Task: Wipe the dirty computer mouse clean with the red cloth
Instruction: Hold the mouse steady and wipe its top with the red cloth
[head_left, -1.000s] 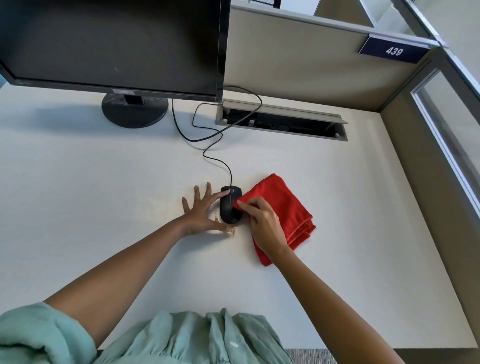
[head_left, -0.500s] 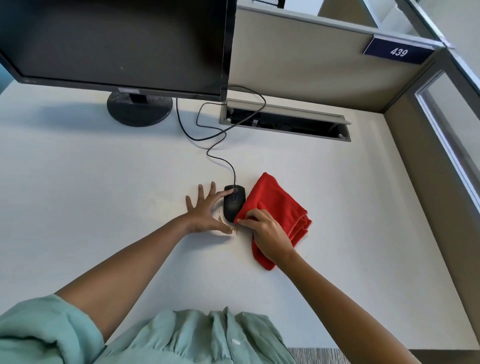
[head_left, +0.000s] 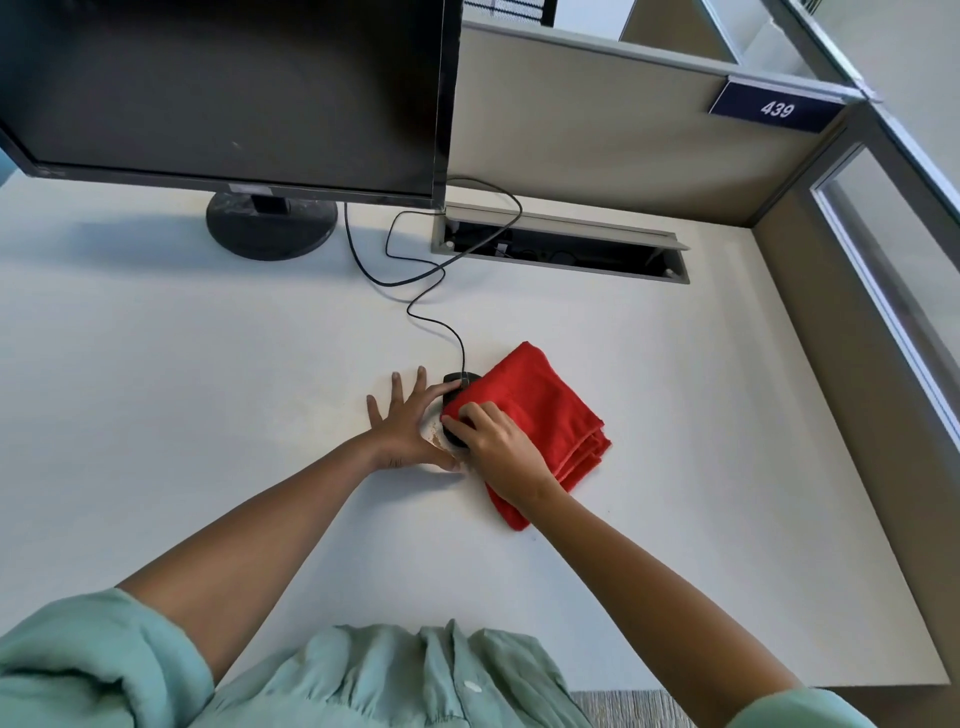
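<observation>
Two arms reach out from the bottom of my view, with green sleeves (head_left: 78, 660) pushed up near the elbows. Both arms stretch forward over the white desk (head_left: 156, 389) and meet near the middle. My left hand (head_left: 408, 423) lies flat, with its fingers spread wide and straight. Its pointer finger touches the left side of the black mouse (head_left: 453, 395), and its thumb rests on the desk near the mouse's back end. My right hand (head_left: 496, 447) sits just beside it, with its fingers bent down. They press the corner of the red cloth (head_left: 550, 415) onto the top of the mouse. The cloth is folded into thick layers. Most of it lies on the desk to the right of the mouse, and one corner covers the mouse's top. Only the front tip and the back end of the mouse peek out. A small brown smear (head_left: 435, 441) sits on the desk beside the mouse. The black wire (head_left: 415, 306) runs away from the mouse in curves to a long gray slot (head_left: 561, 244) in the desk. Farther back on the left stands a dark screen (head_left: 223, 88) on a round foot. A wall sign (head_left: 776, 109) reads 439.
</observation>
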